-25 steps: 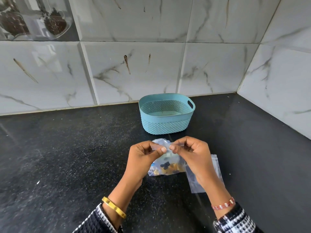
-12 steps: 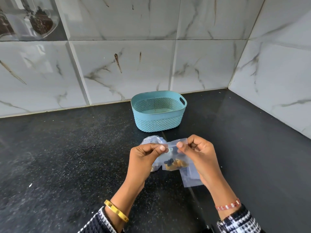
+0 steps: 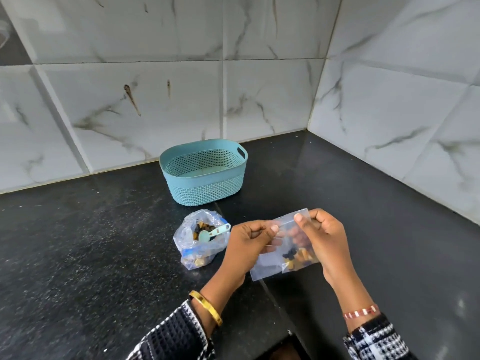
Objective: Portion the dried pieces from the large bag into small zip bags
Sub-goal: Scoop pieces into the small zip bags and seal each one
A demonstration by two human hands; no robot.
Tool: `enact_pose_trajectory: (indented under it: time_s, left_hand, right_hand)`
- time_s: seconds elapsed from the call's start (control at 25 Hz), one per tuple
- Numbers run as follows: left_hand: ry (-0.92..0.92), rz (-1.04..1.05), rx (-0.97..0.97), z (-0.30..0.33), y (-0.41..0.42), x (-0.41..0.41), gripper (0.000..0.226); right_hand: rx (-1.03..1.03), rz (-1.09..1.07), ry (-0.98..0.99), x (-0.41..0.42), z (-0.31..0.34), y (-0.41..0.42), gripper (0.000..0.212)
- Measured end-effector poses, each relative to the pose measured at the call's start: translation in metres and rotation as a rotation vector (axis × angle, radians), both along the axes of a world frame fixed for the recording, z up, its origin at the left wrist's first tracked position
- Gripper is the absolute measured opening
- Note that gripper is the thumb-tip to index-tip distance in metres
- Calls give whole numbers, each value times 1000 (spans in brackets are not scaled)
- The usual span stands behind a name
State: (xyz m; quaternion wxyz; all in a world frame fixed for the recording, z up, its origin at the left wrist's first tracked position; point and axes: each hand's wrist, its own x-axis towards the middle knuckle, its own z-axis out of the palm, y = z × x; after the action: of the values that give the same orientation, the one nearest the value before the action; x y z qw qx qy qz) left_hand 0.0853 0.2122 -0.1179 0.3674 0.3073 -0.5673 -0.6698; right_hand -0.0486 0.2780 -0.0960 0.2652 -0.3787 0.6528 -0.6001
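I hold a small clear zip bag (image 3: 275, 266) in the air over the black counter, with dark and orange dried pieces (image 3: 297, 257) at its bottom right. My left hand (image 3: 249, 245) pinches its top edge on the left. My right hand (image 3: 323, 239) pinches the same edge further right, near the corner. The large clear bag (image 3: 200, 240) sits open on the counter to the left of my hands, with dried pieces inside and a small teal scoop (image 3: 214, 233) resting in its mouth.
A teal perforated basket (image 3: 205, 171) stands behind the bags near the tiled wall and looks empty. Marble-look tiled walls (image 3: 389, 113) meet in a corner at the back right. The black counter (image 3: 78, 255) stretches out to the left.
My hands have drawn apart along the small bag's top edge and shifted right, which uncovers the large bag with the scoop. The view has also swung, so the basket sits further left.
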Motion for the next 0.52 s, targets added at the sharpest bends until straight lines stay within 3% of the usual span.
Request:
enact_pose_trajectory:
  time_s: [0.12, 0.32, 0.52]
  left_hand:
    - [-59, -51, -37, -7, 3, -20, 16]
    - [-263, -33, -279, -25, 2, -36, 18]
    - [-347, -60, -402, -30, 2, -41, 19]
  right_hand:
    - [49, -136, -12, -29, -7, 9, 18]
    - [216, -319, -20, -82, -37, 9, 28]
    - [287, -376, 75, -105, -57, -5, 20]
